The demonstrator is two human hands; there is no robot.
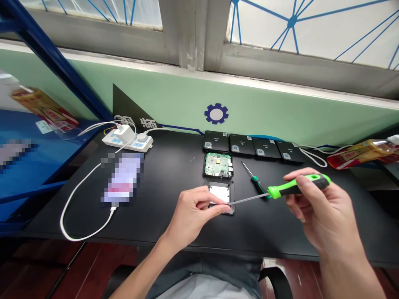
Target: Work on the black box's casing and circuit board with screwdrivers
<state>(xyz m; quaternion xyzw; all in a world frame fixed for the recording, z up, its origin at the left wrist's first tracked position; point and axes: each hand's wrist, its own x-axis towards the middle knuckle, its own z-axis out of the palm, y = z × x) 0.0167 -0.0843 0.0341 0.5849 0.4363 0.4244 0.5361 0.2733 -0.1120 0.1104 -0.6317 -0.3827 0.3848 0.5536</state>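
My right hand (318,203) is wrapped round the handle of a green and black screwdriver (299,185), its shaft pointing left. My left hand (199,211) is closed in a pinch at the shaft's tip; anything small between the fingertips is hidden. Beneath that hand lies an open black case half (231,185) with a white pad inside, partly covered by my fingers. Just behind it sits the other case half with a green circuit board (218,164) in it. A second, dark green screwdriver (258,182) rests on the table under the held one's shaft.
Several closed black boxes (241,144) stand in a row along the wall. Tiny screws (193,159) lie left of the board. A phone (124,178) on a white cable and a power strip (140,143) are at left. A bottle (361,153) lies at the right.
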